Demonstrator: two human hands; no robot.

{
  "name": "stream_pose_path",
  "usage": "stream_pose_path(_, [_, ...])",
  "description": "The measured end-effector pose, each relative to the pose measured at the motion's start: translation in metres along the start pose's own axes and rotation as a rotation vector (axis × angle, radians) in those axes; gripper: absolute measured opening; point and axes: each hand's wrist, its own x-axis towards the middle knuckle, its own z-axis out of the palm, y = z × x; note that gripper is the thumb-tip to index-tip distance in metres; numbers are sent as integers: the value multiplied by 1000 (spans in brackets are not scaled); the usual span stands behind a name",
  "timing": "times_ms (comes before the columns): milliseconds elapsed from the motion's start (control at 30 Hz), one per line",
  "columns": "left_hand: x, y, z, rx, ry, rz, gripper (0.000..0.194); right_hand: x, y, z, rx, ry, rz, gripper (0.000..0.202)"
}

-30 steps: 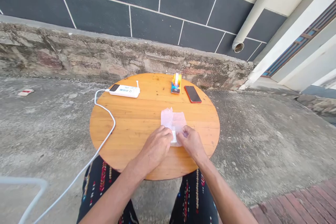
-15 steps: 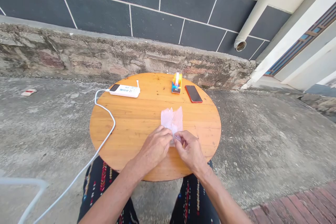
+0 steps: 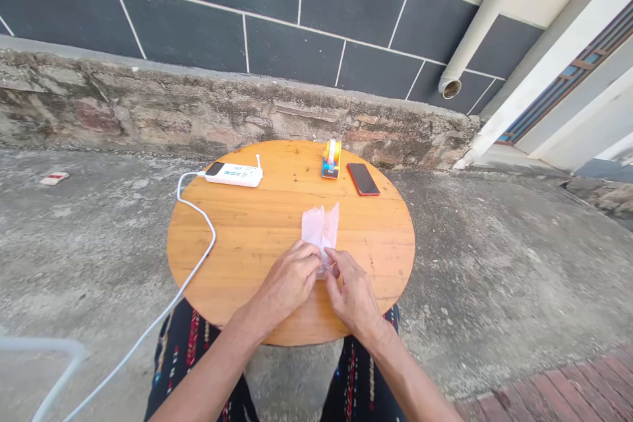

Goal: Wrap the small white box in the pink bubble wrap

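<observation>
Plastic wrapping (image 3: 318, 227) looked thin and crinkled, the wooden tabletop (image 3: 247, 231) smooth.
The wood had a faint gloss; the smartphone's screen (image 3: 363, 179) was glossy, the tape dispenser (image 3: 331, 163) shiny plastic, the trousers (image 3: 185, 349) matt cloth, the stone footing (image 3: 222, 109) and concrete ground (image 3: 494, 264) rough.

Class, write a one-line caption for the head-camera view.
Left hand and right hand touch pink wrap on a wooden table, phone and tape beyond.

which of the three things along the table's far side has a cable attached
The white device at the left: a white cable runs from its end. The yellow-and-blue tape dispenser and red-edged phone show none.
</observation>
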Motion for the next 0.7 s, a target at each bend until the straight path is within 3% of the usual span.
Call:
stream_pose_path(300, [-2,2,1,-50,59,-82,18,-7,5,5,75,-8,-29,56])
stream_pose_path(467, [-6,0,3,-66,89,-23,20,-11,8,11,97,94,15,44])
stream_pose_path(700, [-7,-2,1,-27,46,11,21,-10,6,24,191,260,139,35])
